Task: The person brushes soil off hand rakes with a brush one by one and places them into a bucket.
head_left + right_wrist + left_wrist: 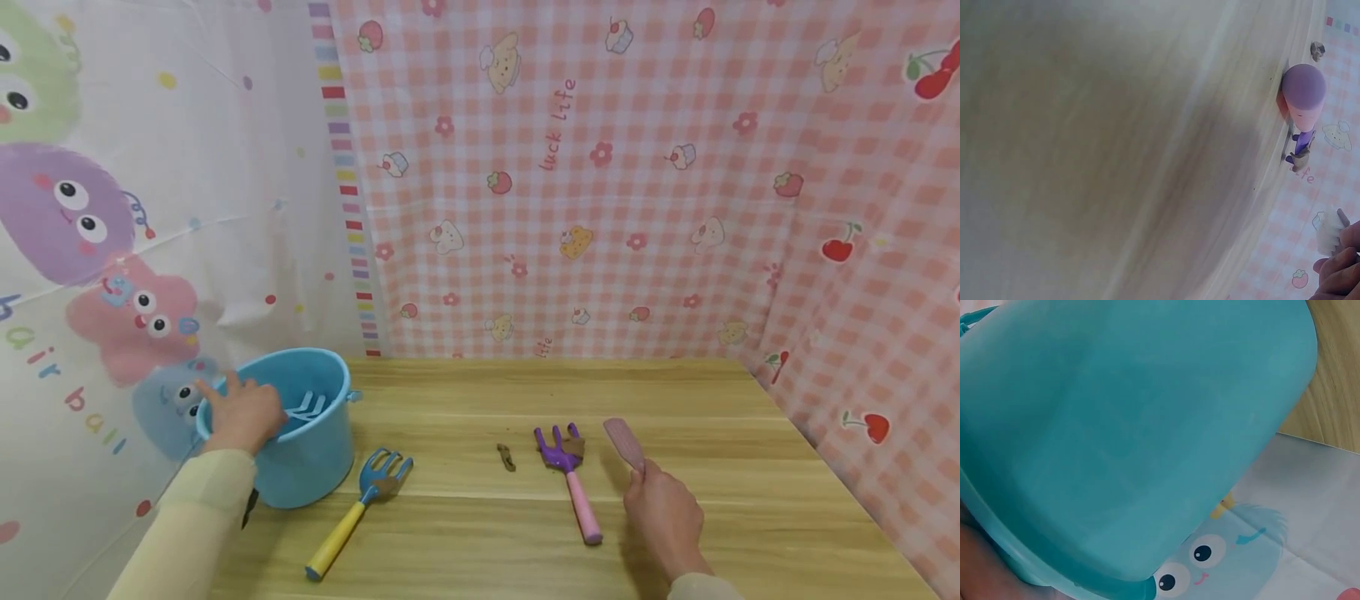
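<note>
At the rim of a light-blue bucket is my left hand, its back up and some fingers spread over the opening. Inside stand light-blue prongs, close by the thumb. I cannot tell whether the hand grips the rim or the pronged piece. In the left wrist view the bucket wall fills most of the picture, and part of the hand shows past the rim. My right hand holds a small brush by its handle, the pinkish textured head pointing away. In the right wrist view white bristles show beside the fingers.
Left of centre lies a blue garden fork with a yellow handle; a purple fork with a pink handle lies near the right hand. Brown crinkled bits cling to both. Another brown piece lies between them. Patterned cloth stands behind the wooden table.
</note>
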`<state>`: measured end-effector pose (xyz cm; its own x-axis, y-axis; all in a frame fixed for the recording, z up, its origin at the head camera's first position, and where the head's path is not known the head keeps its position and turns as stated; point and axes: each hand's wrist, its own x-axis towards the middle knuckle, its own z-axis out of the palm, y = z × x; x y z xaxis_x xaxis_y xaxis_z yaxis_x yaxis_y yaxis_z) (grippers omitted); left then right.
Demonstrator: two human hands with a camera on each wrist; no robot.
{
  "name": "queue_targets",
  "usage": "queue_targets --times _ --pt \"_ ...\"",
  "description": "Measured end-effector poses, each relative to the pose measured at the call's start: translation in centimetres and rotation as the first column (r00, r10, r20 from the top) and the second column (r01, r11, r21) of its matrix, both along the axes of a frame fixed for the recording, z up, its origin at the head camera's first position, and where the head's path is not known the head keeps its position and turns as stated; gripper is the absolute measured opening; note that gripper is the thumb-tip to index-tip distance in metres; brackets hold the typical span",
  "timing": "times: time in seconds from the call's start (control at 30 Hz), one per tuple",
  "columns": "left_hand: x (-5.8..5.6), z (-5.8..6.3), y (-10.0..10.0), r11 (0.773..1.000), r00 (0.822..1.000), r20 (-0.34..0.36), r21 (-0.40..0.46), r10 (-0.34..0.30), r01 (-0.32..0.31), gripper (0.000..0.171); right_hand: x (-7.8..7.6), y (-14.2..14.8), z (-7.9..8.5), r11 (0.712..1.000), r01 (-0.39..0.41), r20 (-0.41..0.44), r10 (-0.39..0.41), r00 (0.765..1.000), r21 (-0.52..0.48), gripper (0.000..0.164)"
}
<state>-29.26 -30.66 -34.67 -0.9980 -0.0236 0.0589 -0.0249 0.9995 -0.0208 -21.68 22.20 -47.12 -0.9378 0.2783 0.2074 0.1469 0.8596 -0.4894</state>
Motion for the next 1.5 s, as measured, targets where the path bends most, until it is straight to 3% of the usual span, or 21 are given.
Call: queue_targets --times 0.77,0.97,1.27,1.5 --pt "-0.5 -0.2 0.0 1.0 0.998 0.058 -0.008 0.01 -0.01 0.02 0.2 0.1 -0.5 1.0 0.006 -0.004 -0.006 1.0 0.001 0.037" --pt "-0.6 -0.2 0.2 1.0 0.999 0.052 -0.017 0.012 -0.011 0.034 0.2 0.1 -0.6 1.0 0.001 -0.006 -0.001 1.0 0.001 0.037" --pt "-0.4 0.1 0.6 1.0 0.999 -0.045 0.005 0.006 -0.006 0.029 0.3 0.0 -0.9 1.0 -0.001 -0.02 0.001 1.0 0.011 0.037" --pt "-0.5 0.8 2.2 0.999 0.989 -0.146 0.031 -0.007 0.012 0.034 0.2 -0.1 -0.6 1.0 0.0 0.001 0.0 1.0 0.005 0.038"
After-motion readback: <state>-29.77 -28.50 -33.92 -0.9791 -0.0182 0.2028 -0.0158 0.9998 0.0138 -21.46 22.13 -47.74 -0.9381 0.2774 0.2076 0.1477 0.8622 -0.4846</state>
